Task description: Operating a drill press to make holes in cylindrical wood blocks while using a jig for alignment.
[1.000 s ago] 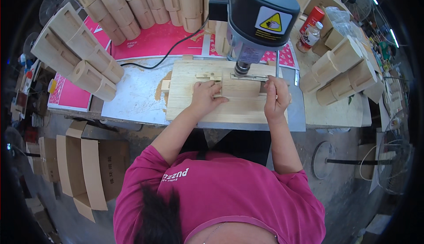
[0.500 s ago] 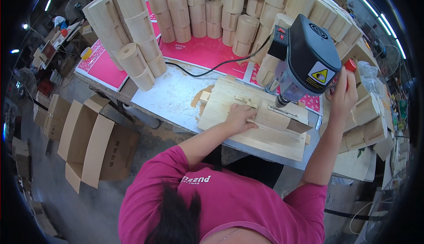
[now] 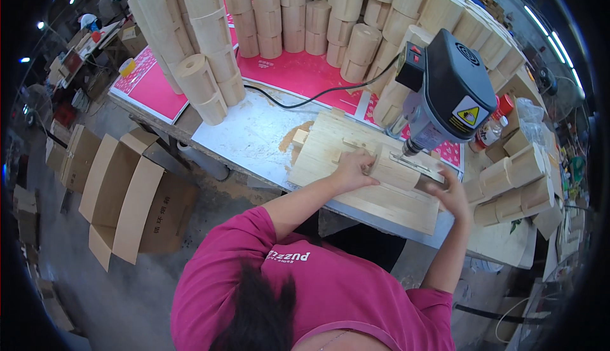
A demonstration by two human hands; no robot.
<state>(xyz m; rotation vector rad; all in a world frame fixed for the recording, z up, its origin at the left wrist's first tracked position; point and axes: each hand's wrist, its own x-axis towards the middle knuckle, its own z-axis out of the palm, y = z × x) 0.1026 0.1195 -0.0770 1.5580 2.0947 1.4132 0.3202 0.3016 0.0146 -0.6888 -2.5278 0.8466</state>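
My left hand [image 3: 352, 170] presses down on the left end of a pale wooden block [image 3: 397, 174]. The block lies on a flat wooden jig board [image 3: 375, 202] under the bit of a grey and black drill press [image 3: 454, 87]. At the block's right end is my right hand [image 3: 448, 192], fingers spread and touching or just off the wood. A thin metal bar [image 3: 416, 163] lies along the block's top, below the drill bit.
The board rests on a metal-topped bench [image 3: 254, 132] with pink sheets [image 3: 298, 71] behind. Stacks of rounded wooden pieces [image 3: 203, 65] ring the bench at left, back and right [image 3: 515, 179]. A black cable [image 3: 305, 94] crosses the bench. A red-capped bottle [image 3: 492, 128] stands right of the drill. Open cardboard boxes [image 3: 136, 205] sit on the floor at left.
My right hand has come down from the red knob beside the drill head to the right end of the block. My left hand has stayed on the block.
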